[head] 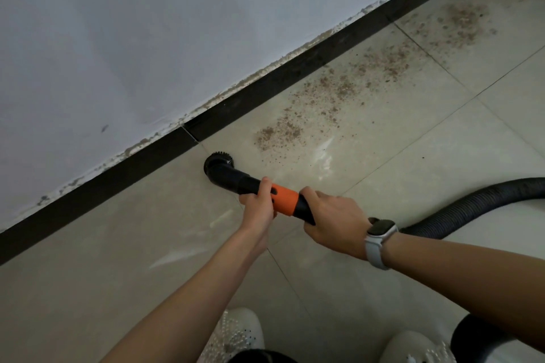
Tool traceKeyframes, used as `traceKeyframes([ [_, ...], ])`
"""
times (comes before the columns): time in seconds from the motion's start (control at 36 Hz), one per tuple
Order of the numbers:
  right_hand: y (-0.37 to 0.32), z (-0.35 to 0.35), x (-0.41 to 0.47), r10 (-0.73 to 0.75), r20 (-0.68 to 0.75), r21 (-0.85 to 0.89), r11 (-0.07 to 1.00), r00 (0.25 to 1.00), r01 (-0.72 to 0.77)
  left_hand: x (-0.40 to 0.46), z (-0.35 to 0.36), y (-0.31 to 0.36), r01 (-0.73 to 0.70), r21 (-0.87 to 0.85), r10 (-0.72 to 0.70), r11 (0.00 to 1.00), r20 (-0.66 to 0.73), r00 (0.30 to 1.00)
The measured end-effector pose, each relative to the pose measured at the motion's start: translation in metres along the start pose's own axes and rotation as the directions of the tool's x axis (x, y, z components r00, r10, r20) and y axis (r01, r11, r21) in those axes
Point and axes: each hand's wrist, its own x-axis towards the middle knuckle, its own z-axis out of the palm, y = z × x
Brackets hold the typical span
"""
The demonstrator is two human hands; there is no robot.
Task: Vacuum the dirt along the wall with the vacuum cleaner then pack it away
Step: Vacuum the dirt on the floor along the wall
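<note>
Pale beige floor tiles (383,174) ran up to a dark skirting board (265,82), above which a white wall (118,23) showed chipped, grimy paint along its lower edge. Brown dirt (339,91) lay scattered over the tiles in a band just beside the skirting, stretching from the middle of the view toward the upper right.

A black vacuum nozzle (233,175) with a round brush head (218,160) sat on the floor near the skirting, just left of the nearest patch of dirt and apart from it. An orange collar (284,199) joined the nozzle to a black ribbed hose (477,206), which curved away over the tiles to the right edge.

The left hand (259,205) gripped the nozzle where black met orange, its fingers curled under the tube and the thumb lying across the top. The right hand (330,221) held the black section just behind the orange collar, its fingers wrapped round it from above. A watch with a light strap (380,237) sat on the right wrist.

Two white shoes (236,333) with pearl-like beads showed at the bottom, and a dark rounded shape at the lower right edge was partly hidden by the right forearm and could not be identified
</note>
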Motion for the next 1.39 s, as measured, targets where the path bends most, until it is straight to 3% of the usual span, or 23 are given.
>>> traceKeyframes([
  [0.17,-0.014,-0.001,0.019,-0.087,-0.078,-0.139,0.987,0.993,0.076,0.009,-0.028,-0.007,-0.196,0.051,0.191,0.979,0.078,0.978],
  [0.22,-0.014,-0.006,0.025,-0.09,-0.087,-0.099,0.992,0.992,0.082,0.009,-0.045,-0.021,-0.309,0.185,0.297,0.933,0.089,0.951],
  [0.28,-0.012,-0.013,0.03,-0.072,-0.084,-0.034,0.997,0.994,0.069,0.015,-0.069,-0.042,-0.338,0.525,0.375,0.781,0.038,0.926],
  [0.33,-0.011,-0.017,0.033,-0.067,-0.061,-0.003,0.998,0.996,0.067,0.022,-0.096,-0.064,-0.177,0.806,0.394,0.564,-0.075,0.916],
  [0.36,-0.011,-0.019,0.033,-0.079,-0.041,-0.002,0.997,0.996,0.079,0.024,-0.107,-0.073,-0.089,0.851,0.399,0.518,-0.148,0.905],
  [0.47,-0.019,-0.014,0.025,-0.198,0.086,-0.008,0.98,0.976,0.199,0.02,-0.13,-0.095,0.117,0.837,0.367,0.535,-0.355,0.86],
  [0.58,-0.025,-0.005,0.01,-0.257,0.226,-0.003,0.964,0.94,0.265,0.024,-0.138,-0.1,0.153,0.77,0.34,0.62,-0.439,0.832],
  [0.81,-0.007,-0.018,0.024,-0.087,-0.009,-0.023,0.996,0.996,0.087,0.029,-0.139,-0.098,0.207,0.777,0.284,0.594,-0.443,0.85],
  [0.92,-0.015,-0.008,0.011,-0.198,0.094,-0.083,0.975,0.976,0.206,0.029,-0.139,-0.095,0.219,0.761,0.271,0.61,-0.46,0.845],
  [1.0,-0.002,-0.011,0.003,-0.177,0.125,-0.116,0.975,0.976,0.191,0.03,-0.14,-0.093,0.195,0.774,0.279,0.603,-0.433,0.857],
  [1.17,0.033,-0.034,0.005,0.076,-0.113,-0.052,0.995,0.991,-0.082,0.037,-0.13,-0.083,0.09,0.846,0.356,0.525,-0.314,0.88],
  [1.22,0.032,-0.034,0.004,0.064,-0.117,-0.064,0.995,0.991,-0.072,0.04,-0.123,-0.077,0.056,0.874,0.365,0.482,-0.258,0.895],
  [1.33,0.027,-0.022,-0.004,-0.051,0.012,-0.136,0.989,0.999,0.053,0.044,-0.106,-0.067,-0.021,0.894,0.368,0.448,-0.163,0.916],
  [1.39,0.036,-0.021,-0.012,-0.026,0.035,-0.135,0.99,0.999,0.031,0.045,-0.098,-0.062,-0.031,0.898,0.345,0.439,-0.137,0.928],
])
